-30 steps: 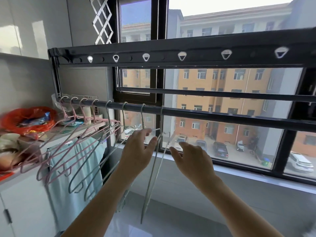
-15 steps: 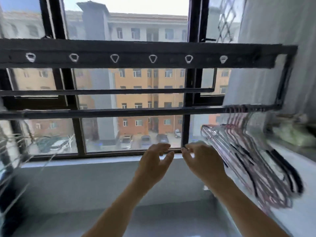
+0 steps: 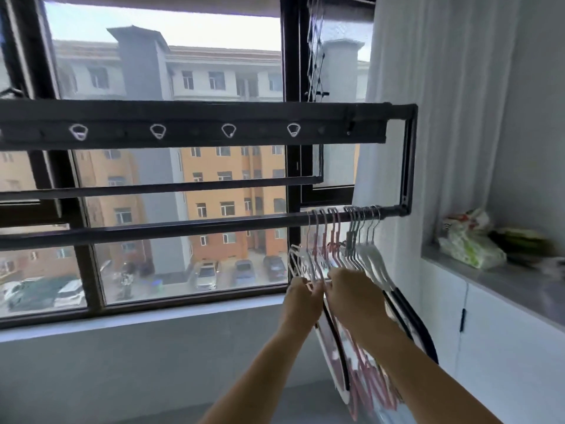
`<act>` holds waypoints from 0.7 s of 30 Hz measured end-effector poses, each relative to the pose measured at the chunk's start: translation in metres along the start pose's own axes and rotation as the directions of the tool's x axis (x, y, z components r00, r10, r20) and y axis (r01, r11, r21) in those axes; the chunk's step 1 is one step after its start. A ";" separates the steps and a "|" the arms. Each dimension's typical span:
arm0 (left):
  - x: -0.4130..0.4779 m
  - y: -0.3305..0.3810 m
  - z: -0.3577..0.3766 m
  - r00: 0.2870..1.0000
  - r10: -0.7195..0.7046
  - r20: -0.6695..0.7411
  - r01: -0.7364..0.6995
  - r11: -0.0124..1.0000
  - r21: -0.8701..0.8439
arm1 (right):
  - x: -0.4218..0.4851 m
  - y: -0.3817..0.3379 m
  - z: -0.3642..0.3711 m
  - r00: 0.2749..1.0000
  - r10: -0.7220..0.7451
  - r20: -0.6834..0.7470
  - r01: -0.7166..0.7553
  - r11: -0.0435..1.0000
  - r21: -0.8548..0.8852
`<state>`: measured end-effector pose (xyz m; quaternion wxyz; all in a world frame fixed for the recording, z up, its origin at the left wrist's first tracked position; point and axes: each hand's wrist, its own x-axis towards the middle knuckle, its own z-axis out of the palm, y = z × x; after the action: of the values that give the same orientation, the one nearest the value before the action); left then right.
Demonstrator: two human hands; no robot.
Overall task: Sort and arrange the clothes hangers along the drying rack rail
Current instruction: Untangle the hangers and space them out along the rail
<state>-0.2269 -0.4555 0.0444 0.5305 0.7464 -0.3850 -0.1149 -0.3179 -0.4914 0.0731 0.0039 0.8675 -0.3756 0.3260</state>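
Note:
A dark drying rack rail [image 3: 183, 226] runs across the window. At its right end hangs a tight bunch of hangers [image 3: 345, 240], pink, white and grey, with black-trimmed lower parts. My left hand [image 3: 301, 296] grips the leftmost white hanger of the bunch. My right hand [image 3: 351, 293] is closed on the hangers just beside it, below their hooks. My right forearm hides the middle of the bunch.
Above the rail sits a dark bar with white ring hooks [image 3: 227, 130]. A white cabinet with a grey counter [image 3: 504, 283] stands at the right, holding plastic bags [image 3: 467, 240]. A white curtain [image 3: 428, 117] hangs behind the rack's right end.
The view has swung from the rack's left end to its right end. Both hands, held open in the air half a second ago, have reached the hanger bunch and closed on it.

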 end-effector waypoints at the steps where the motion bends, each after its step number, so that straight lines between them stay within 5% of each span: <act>1: 0.003 -0.002 0.001 1.000 0.010 0.002 -0.010 1.000 0.021 | 0.003 -0.003 0.002 1.000 0.008 0.023 -0.008 1.000 -0.010; 8: 0.004 -0.018 -0.028 0.998 0.005 -0.057 0.000 0.997 0.080 | 0.014 -0.015 0.017 0.991 0.052 0.124 -0.051 0.999 -0.008; 21: -0.022 -0.098 -0.221 0.958 0.006 -0.287 -0.014 1.000 -0.025 | -0.004 -0.150 0.055 0.986 -0.154 -0.056 0.164 0.923 0.347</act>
<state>-0.0695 -0.2714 0.0438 0.5913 0.7460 -0.3062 -0.0080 -0.1911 -0.3953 0.0638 -0.1191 0.8774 -0.2398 0.3981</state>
